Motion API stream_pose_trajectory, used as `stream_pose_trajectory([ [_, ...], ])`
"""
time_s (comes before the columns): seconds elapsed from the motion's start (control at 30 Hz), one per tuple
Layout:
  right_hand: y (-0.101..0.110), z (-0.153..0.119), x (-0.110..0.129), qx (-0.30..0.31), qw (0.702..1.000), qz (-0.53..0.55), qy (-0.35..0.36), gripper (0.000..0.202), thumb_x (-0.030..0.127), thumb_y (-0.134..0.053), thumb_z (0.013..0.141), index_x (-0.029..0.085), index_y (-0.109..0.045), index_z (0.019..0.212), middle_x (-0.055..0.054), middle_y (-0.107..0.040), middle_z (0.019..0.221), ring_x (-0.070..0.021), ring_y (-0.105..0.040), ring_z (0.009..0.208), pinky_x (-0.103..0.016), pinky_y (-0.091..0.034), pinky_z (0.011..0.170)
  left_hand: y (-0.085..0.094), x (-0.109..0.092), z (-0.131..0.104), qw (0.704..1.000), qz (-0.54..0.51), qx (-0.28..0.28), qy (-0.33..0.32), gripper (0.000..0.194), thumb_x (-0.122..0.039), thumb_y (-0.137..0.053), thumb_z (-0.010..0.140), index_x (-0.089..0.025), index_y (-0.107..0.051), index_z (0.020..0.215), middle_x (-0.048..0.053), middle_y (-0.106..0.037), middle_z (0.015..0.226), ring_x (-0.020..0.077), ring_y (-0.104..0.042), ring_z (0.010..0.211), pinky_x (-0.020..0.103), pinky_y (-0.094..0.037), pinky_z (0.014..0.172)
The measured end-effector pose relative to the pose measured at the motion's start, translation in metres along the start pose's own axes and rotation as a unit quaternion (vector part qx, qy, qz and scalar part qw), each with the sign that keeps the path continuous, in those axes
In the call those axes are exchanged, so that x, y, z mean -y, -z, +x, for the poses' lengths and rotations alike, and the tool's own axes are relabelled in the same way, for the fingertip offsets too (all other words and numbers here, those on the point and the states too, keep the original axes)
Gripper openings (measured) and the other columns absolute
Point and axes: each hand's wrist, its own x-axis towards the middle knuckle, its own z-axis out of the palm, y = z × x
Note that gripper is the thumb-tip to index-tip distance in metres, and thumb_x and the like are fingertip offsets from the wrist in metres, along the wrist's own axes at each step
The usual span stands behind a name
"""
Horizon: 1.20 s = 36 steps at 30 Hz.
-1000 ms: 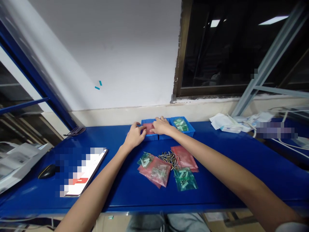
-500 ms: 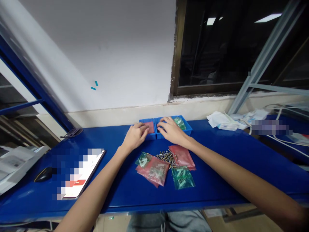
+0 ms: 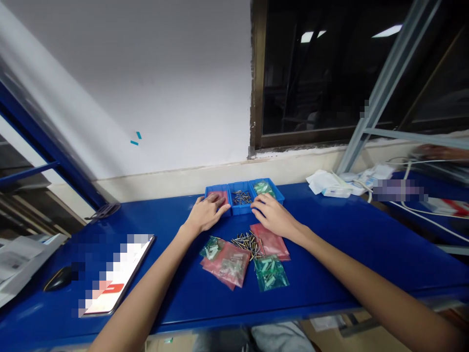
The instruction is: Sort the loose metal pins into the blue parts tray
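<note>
Three blue bins stand in a row at the back of the table. Pink plastic bags lie in the left bin (image 3: 208,189), loose screws (image 3: 242,197) in the middle bin (image 3: 240,210), green bags (image 3: 263,188) in the right bin (image 3: 280,194). My left hand (image 3: 205,213) reaches over the left bin's front, fingers spread, touching or just above the pink bags. My right hand (image 3: 274,215) is open at the front of the right bin, nothing visible in it. Between my arms lie a screw pile (image 3: 246,243), pink bags (image 3: 234,264) and a green bag (image 3: 271,274) with white pieces.
A lit tablet-like screen (image 3: 120,274) and a black mouse (image 3: 58,278) lie on the left of the blue table (image 3: 351,244), with white papers (image 3: 29,259) at its edge. White packets (image 3: 330,184) and cables (image 3: 406,181) sit at the back right, by a metal post.
My right hand has drawn back and to the right from the middle bin, uncovering its screws. My left hand stays at the left bin. The view has shifted slightly.
</note>
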Motion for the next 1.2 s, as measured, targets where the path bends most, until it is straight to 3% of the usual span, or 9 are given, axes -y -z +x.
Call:
stream_pose_trajectory([
  [0.1,0.001,-0.001,0.003,0.0,1.0,0.002,0.007,0.026,0.02,-0.045,0.099,0.017,-0.07,0.1,-0.011,-0.062,0.104,-0.0252,-0.054,0.107,-0.044,-0.046,0.098,0.002,-0.002,-0.003,0.999,0.019,-0.04,-0.007,0.046,-0.051,-0.035,0.103,-0.021,-0.061,0.126,0.012,-0.059,0.129,0.0263,-0.056,0.116,0.045,-0.035,0.103],
  [0.2,0.005,-0.002,0.008,0.011,1.0,0.013,0.007,0.026,0.021,-0.044,0.1,0.018,-0.07,0.102,-0.01,-0.062,0.103,-0.0247,-0.055,0.106,-0.044,-0.045,0.098,0.004,-0.004,-0.006,0.999,0.021,-0.049,-0.009,0.043,-0.044,-0.035,0.103,-0.018,-0.068,0.112,0.011,-0.066,0.112,0.0244,-0.061,0.103,0.042,-0.038,0.097],
  [0.3,0.006,-0.003,0.016,0.082,0.994,0.068,0.008,0.019,0.024,-0.052,0.098,0.021,-0.07,0.105,-0.008,-0.064,0.102,-0.0237,-0.057,0.103,-0.041,-0.045,0.095,0.004,-0.003,-0.007,0.999,0.002,-0.034,-0.021,0.044,-0.04,-0.033,0.104,-0.017,-0.071,0.101,0.01,-0.069,0.096,0.0229,-0.063,0.094,0.038,-0.042,0.088],
  [0.47,-0.002,-0.008,0.024,0.19,0.971,0.14,-0.033,0.016,0.023,-0.066,0.09,0.02,-0.069,0.105,-0.007,-0.064,0.101,-0.0223,-0.059,0.1,-0.036,-0.045,0.091,0.002,-0.003,-0.008,0.999,-0.004,-0.038,-0.024,0.046,-0.041,-0.033,0.105,-0.016,-0.071,0.104,0.01,-0.068,0.096,0.0225,-0.064,0.093,0.036,-0.046,0.086],
  [0.6,-0.01,-0.011,0.023,0.194,0.972,0.129,-0.023,0.017,0.024,-0.065,0.091,0.018,-0.069,0.106,-0.008,-0.064,0.104,-0.0243,-0.056,0.108,-0.037,-0.042,0.096,0.002,-0.005,-0.01,0.998,-0.019,-0.056,0.002,0.045,-0.042,-0.033,0.105,-0.016,-0.07,0.107,0.011,-0.066,0.106,0.0222,-0.063,0.095,0.036,-0.047,0.088],
  [0.8,-0.013,-0.01,0.025,0.19,0.975,0.115,-0.014,0.01,0.015,-0.059,0.093,0.017,-0.069,0.094,-0.006,-0.065,0.096,-0.0212,-0.058,0.099,-0.033,-0.042,0.09,-0.002,-0.008,-0.007,0.996,-0.029,-0.06,0.052,0.044,-0.048,-0.038,0.102,-0.021,-0.062,0.127,0.011,-0.061,0.133,0.0316,-0.046,0.132,0.053,-0.033,0.108],
  [0.9,-0.012,-0.009,0.029,0.184,0.977,0.108,-0.008,0.012,0.012,-0.058,0.093,0.016,-0.068,0.088,-0.006,-0.065,0.092,-0.0199,-0.059,0.094,-0.031,-0.041,0.086,-0.005,-0.01,-0.004,0.992,-0.052,-0.049,0.101,0.045,-0.05,-0.035,0.103,-0.024,-0.065,0.123,0.009,-0.061,0.134,0.0324,-0.047,0.131,0.057,-0.034,0.103],
  [1.03,-0.012,-0.009,0.03,0.16,0.98,0.121,-0.014,0.014,0.012,-0.058,0.093,0.017,-0.067,0.083,-0.004,-0.064,0.087,-0.0177,-0.059,0.088,-0.029,-0.041,0.081,-0.007,-0.01,-0.004,0.991,-0.063,-0.058,0.106,0.043,-0.049,-0.035,0.103,-0.025,-0.065,0.122,0.009,-0.061,0.134,0.0324,-0.047,0.129,0.057,-0.035,0.1],
  [1.2,-0.007,-0.005,0.024,0.099,0.984,0.147,-0.03,0.016,0.009,-0.057,0.091,0.017,-0.066,0.08,-0.001,-0.065,0.081,-0.0135,-0.058,0.074,-0.026,-0.04,0.073,0.001,-0.012,-0.009,0.975,-0.074,-0.156,0.137,0.039,-0.044,-0.043,0.101,-0.022,-0.062,0.127,0.014,-0.056,0.133,0.0331,-0.049,0.12,0.052,-0.041,0.094],
])
